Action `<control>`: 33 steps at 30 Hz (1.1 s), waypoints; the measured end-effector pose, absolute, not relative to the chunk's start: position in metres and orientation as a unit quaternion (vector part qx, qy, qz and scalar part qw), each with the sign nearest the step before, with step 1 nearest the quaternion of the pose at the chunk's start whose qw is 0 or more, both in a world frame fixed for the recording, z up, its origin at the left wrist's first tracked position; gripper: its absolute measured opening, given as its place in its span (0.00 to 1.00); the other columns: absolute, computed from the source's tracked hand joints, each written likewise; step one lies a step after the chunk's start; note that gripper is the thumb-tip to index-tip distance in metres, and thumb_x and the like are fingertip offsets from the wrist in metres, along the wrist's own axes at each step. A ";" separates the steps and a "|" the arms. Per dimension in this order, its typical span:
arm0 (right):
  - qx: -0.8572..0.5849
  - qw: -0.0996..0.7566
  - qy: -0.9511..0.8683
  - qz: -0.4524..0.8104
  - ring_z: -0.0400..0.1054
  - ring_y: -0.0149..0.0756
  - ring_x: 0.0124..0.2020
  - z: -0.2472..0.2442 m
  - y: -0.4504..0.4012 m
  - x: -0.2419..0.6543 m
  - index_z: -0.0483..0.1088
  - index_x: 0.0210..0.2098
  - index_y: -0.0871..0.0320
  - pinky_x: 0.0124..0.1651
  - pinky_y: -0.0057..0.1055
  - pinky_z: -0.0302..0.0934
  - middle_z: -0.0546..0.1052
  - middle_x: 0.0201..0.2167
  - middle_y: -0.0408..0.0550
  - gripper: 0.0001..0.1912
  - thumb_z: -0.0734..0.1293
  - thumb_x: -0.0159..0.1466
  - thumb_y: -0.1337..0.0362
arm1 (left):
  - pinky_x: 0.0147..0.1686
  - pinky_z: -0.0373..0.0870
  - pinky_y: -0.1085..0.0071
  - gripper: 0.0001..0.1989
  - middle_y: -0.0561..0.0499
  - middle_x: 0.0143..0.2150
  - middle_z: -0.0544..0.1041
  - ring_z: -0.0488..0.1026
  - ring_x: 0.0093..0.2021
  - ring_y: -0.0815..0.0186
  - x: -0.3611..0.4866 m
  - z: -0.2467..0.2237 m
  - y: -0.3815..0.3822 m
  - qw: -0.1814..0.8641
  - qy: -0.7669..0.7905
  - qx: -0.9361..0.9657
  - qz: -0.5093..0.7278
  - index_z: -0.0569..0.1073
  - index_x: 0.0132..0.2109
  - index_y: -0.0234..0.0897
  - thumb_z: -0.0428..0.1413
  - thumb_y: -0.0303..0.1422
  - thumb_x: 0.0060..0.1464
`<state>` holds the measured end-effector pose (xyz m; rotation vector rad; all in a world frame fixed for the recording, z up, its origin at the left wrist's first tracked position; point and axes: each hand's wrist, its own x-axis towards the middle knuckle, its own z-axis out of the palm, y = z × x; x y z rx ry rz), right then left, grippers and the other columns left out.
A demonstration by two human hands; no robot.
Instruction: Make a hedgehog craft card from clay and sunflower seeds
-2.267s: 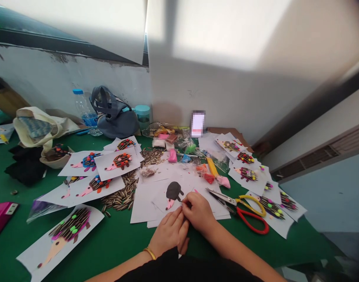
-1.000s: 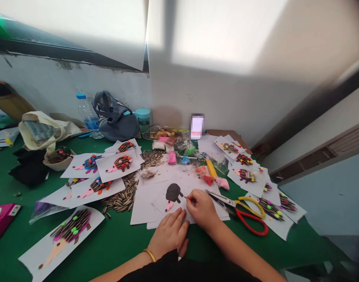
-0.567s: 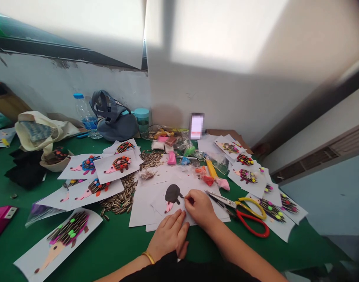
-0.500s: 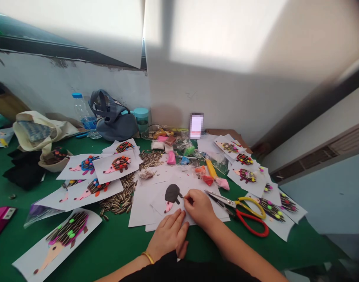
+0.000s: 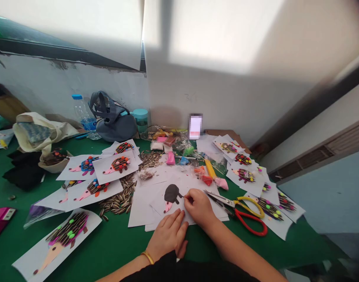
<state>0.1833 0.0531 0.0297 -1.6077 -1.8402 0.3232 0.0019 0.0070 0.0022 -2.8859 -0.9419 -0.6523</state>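
A flat dark clay hedgehog body [image 5: 171, 194] with short legs and a pink face [image 5: 167, 206] lies on white paper [image 5: 141, 213] in front of me. My left hand [image 5: 169, 234] rests flat on the paper's lower edge, fingers stretched out, just below the face. At the right of the body, my right hand [image 5: 197, 205] is closed in a pinch, its fingertips close to the legs. A tiny dark tip shows at those fingertips; what it belongs to is hidden. Scissors [image 5: 241, 207] with one yellow and one red handle lie right of that hand.
Sunflower seeds [image 5: 120, 197] are heaped left of the paper. Finished hedgehog cards [image 5: 116, 168] lie at left, more cards [image 5: 245, 176] at right. Bagged coloured clay [image 5: 207, 174] sits behind the paper. Farther back stand a phone [image 5: 195, 127], a blue-grey bag [image 5: 115, 123] and a bottle [image 5: 87, 117].
The view has shifted very slightly. My left hand stays flat on the paper, and the right hand keeps its pinch beside the clay body with hardly any movement.
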 end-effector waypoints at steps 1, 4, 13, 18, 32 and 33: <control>-0.615 0.328 -0.706 0.124 0.65 0.33 0.30 0.030 0.053 0.183 0.66 0.24 0.56 0.35 0.27 0.55 0.71 0.24 0.42 0.07 0.63 0.56 0.73 | 0.54 0.64 0.60 0.21 0.40 0.60 0.71 0.65 0.60 0.53 0.002 0.002 0.007 0.019 -0.303 -0.929 -0.212 0.73 0.51 0.37 0.54 0.40 0.52; -0.619 0.316 -0.709 0.120 0.65 0.33 0.30 0.029 0.054 0.182 0.66 0.25 0.56 0.36 0.28 0.55 0.72 0.24 0.42 0.07 0.63 0.56 0.73 | 0.54 0.64 0.60 0.21 0.40 0.61 0.70 0.65 0.61 0.53 0.002 0.002 0.008 0.019 -0.304 -0.929 -0.208 0.73 0.52 0.37 0.54 0.40 0.52; -0.620 0.311 -0.710 0.121 0.64 0.35 0.30 0.026 0.055 0.182 0.65 0.24 0.56 0.36 0.29 0.55 0.71 0.24 0.43 0.07 0.62 0.56 0.73 | 0.53 0.65 0.59 0.20 0.39 0.59 0.72 0.66 0.60 0.52 0.003 0.004 0.008 0.020 -0.302 -0.925 -0.230 0.73 0.51 0.36 0.54 0.38 0.52; -0.622 0.419 -0.633 0.193 0.65 0.33 0.30 0.025 0.052 0.191 0.66 0.30 0.56 0.35 0.29 0.58 0.71 0.27 0.43 0.04 0.61 0.60 0.69 | 0.53 0.66 0.59 0.20 0.40 0.59 0.72 0.66 0.60 0.52 0.003 0.007 0.008 0.017 -0.298 -0.923 -0.242 0.73 0.51 0.36 0.54 0.38 0.52; -0.611 0.288 -0.737 0.009 0.68 0.42 0.45 0.029 0.060 0.229 0.73 0.44 0.57 0.50 0.39 0.60 0.77 0.42 0.51 0.15 0.59 0.63 0.72 | 0.54 0.61 0.55 0.26 0.43 0.51 0.74 0.68 0.51 0.52 0.003 0.018 0.004 -0.012 -0.370 -0.899 -0.232 0.70 0.56 0.37 0.56 0.45 0.52; -0.614 0.271 -0.741 -0.008 0.68 0.43 0.46 0.029 0.059 0.232 0.74 0.45 0.56 0.51 0.40 0.60 0.77 0.44 0.52 0.15 0.60 0.62 0.72 | 0.54 0.61 0.55 0.26 0.43 0.51 0.74 0.68 0.51 0.52 0.004 0.017 0.004 -0.012 -0.373 -0.898 -0.232 0.71 0.55 0.37 0.56 0.45 0.52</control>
